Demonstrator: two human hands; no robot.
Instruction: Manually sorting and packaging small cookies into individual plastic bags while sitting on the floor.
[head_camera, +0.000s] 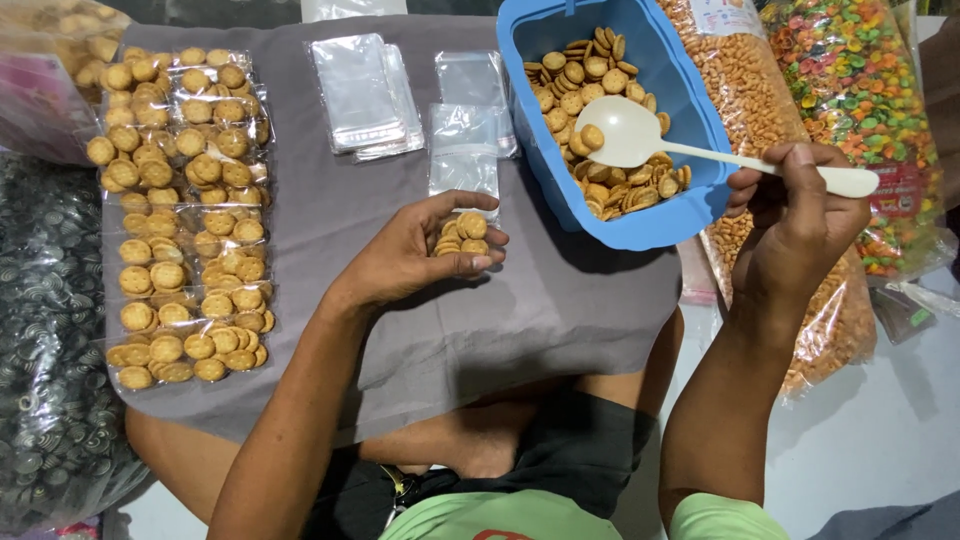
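A grey cloth (400, 290) spreads over the person's lap and fills the middle of the frame. Along its left side lie rows of sealed clear packets of small round biscuits (185, 215). At upper right stands a blue plastic tub (700, 120) holding loose biscuits of the same kind, and beside it, at the right edge, two large bags: one of small orange snacks (745, 80), one of multicoloured snacks (855, 90). A stack of empty clear bags (365, 95) lies at upper centre. The right hand (800, 215), at right of centre, is closed round the handle of a white plastic spoon (635, 135), whose bowl carries one biscuit above the tub. The left hand (420, 255), at centre, grips a small clear bag (462, 195) partly filled with biscuits, its open top upward.
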